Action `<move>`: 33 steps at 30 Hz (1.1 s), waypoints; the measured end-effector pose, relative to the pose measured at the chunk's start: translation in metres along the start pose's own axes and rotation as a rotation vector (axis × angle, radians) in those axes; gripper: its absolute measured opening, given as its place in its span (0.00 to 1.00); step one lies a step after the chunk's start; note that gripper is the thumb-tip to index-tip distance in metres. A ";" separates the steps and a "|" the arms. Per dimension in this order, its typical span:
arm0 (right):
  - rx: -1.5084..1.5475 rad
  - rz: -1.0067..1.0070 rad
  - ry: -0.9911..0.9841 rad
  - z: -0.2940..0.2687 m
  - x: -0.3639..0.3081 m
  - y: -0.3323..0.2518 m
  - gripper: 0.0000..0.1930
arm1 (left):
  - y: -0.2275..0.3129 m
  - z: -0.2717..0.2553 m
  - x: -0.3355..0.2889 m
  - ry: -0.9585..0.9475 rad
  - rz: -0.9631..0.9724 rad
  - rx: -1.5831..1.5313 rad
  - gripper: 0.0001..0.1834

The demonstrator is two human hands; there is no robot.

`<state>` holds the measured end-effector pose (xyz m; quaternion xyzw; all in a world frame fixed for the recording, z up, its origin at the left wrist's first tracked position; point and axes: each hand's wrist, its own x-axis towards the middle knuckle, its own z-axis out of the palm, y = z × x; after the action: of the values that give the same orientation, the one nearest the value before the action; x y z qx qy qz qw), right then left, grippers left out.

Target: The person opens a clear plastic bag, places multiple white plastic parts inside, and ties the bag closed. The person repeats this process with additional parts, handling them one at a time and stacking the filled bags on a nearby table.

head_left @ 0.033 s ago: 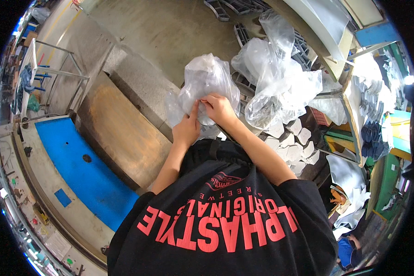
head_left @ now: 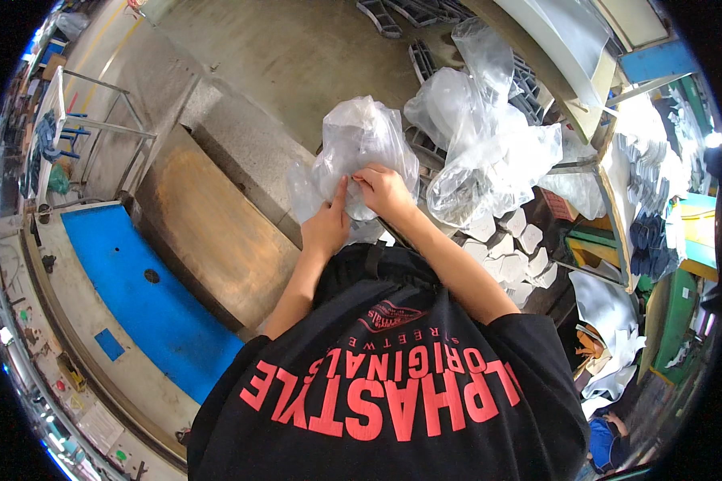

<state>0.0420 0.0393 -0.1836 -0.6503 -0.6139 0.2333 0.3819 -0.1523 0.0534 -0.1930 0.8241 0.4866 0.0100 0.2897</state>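
A clear plastic bag (head_left: 363,132), bunched and puffed out, stands in front of my body. My left hand (head_left: 326,227) is at its near side, index finger stretched up against the plastic and the other fingers curled into it. From the right, my right hand (head_left: 383,192) pinches the plastic with thumb and forefinger close to that left fingertip. The bag's contents are blurred by its cloudy film, and I cannot make out the exact bit of plastic between the right fingertips.
More clear plastic bags (head_left: 481,152) lie to the right, above stacked pale cut pieces (head_left: 509,252). A brown board (head_left: 217,220) and a blue-topped bench (head_left: 148,280) run along the left. Dark frame-like parts (head_left: 421,60) lie beyond. Another person (head_left: 608,441) is at the lower right.
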 end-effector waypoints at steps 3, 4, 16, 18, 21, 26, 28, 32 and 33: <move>-0.053 -0.009 -0.034 0.000 -0.004 0.001 0.06 | -0.002 0.003 -0.001 -0.016 0.030 -0.012 0.44; -0.093 0.045 -0.018 0.000 -0.005 0.002 0.06 | -0.002 0.003 0.000 -0.038 0.015 -0.019 0.44; -0.137 -0.203 -0.101 -0.001 -0.013 0.011 0.06 | 0.023 -0.005 0.003 -0.076 -0.159 0.007 0.48; -0.200 -0.270 -0.090 -0.004 -0.021 0.011 0.07 | 0.021 0.001 -0.008 -0.040 -0.211 -0.022 0.49; -0.376 -0.254 -0.281 -0.021 -0.041 0.008 0.07 | 0.003 0.028 -0.056 0.091 -0.325 -0.195 0.52; 0.190 -0.179 -0.077 -0.060 -0.081 -0.031 0.07 | -0.051 0.135 -0.204 0.187 -0.811 -0.345 0.50; 0.665 0.334 -0.176 -0.069 -0.099 -0.062 0.05 | -0.055 0.196 -0.283 0.286 -1.025 -0.577 0.49; 1.651 0.466 -0.624 -0.099 -0.116 -0.110 0.07 | -0.021 0.312 -0.417 0.624 -1.435 -1.350 0.24; 1.697 0.409 -0.751 -0.101 -0.121 -0.122 0.07 | -0.006 0.333 -0.444 0.669 -1.423 -1.361 0.22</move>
<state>0.0274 -0.1060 -0.0472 -0.1330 -0.1964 0.8577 0.4561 -0.2910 -0.4590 -0.3552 -0.0359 0.8075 0.3374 0.4825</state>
